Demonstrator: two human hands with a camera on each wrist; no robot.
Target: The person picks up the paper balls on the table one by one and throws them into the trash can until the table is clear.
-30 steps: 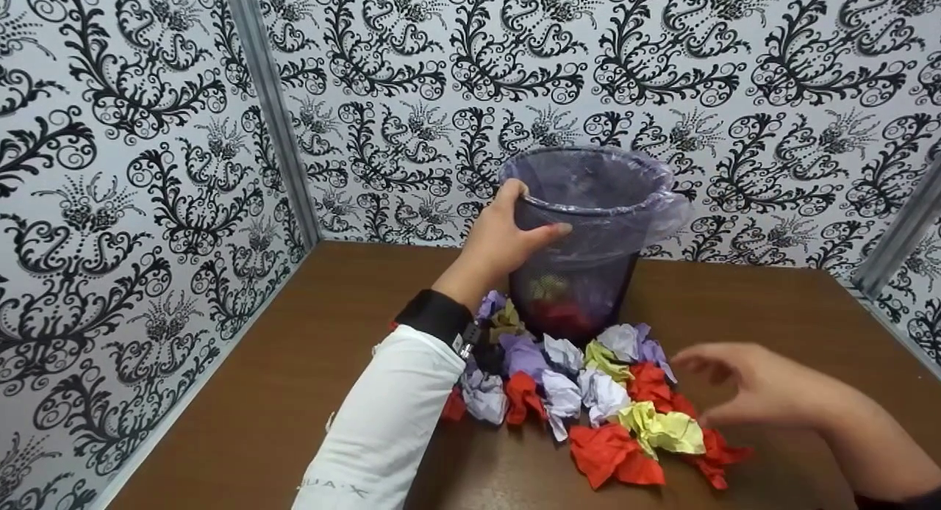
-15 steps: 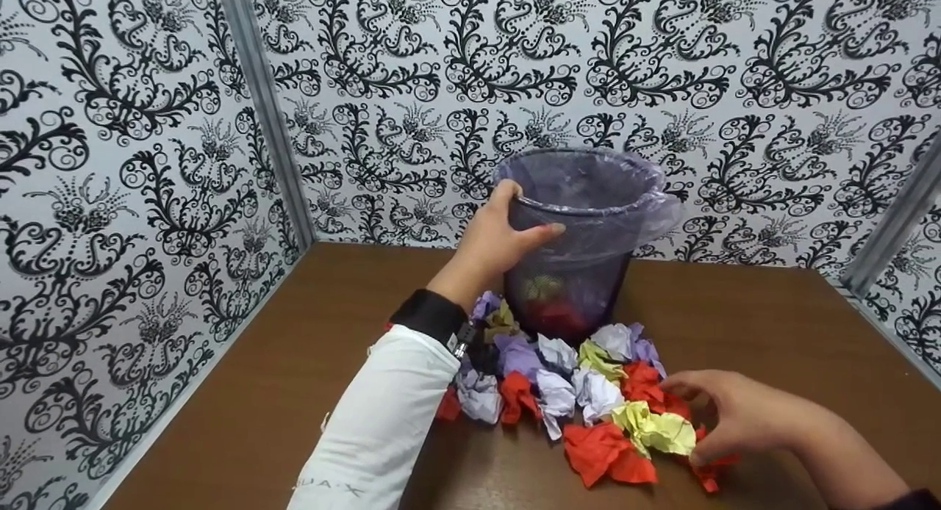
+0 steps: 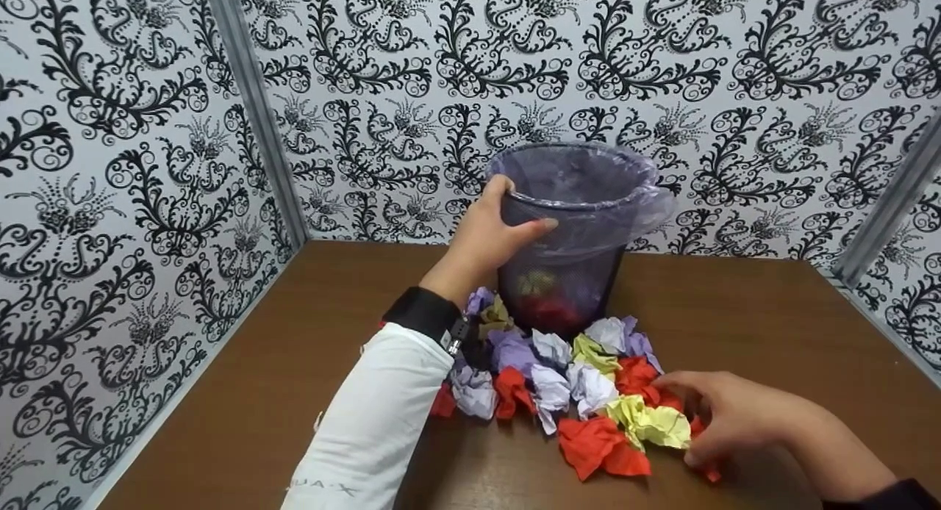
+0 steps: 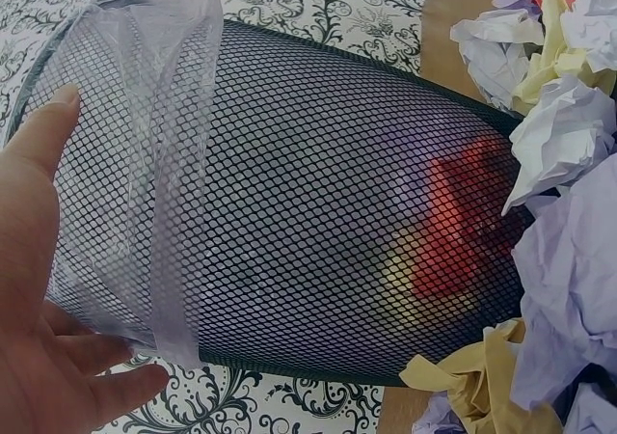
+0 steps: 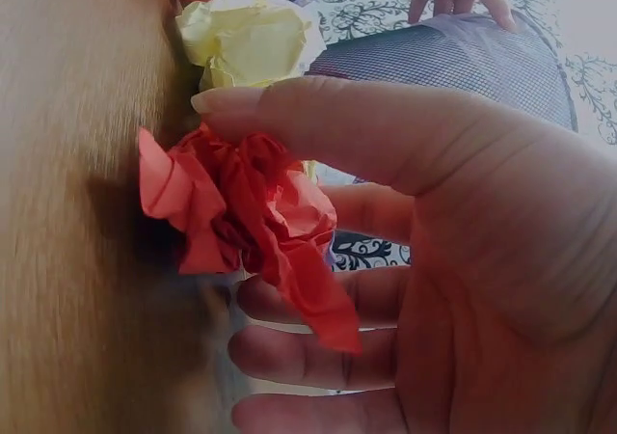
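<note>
My left hand grips the upper side of a mesh waste bin, its thumb against the outside below the rim. In the left wrist view, a thin purple bin liner folds over the bin's top. Red and yellow paper shows through the mesh. At the right of the paper pile, my right hand is around a crumpled red paper. The thumb touches its upper edge and the other fingers extend behind it. The paper hides the index fingertip. Beside it lies a crumpled yellow paper.
Several crumpled papers, such as a white one, a purple one and a red one, lie before the bin on the brown table. Patterned wall panels stand behind and at the left.
My right hand has moved down and closer to the pile, and its thumb and fingers now surround the red paper. The left hand keeps its grip on the bin.
</note>
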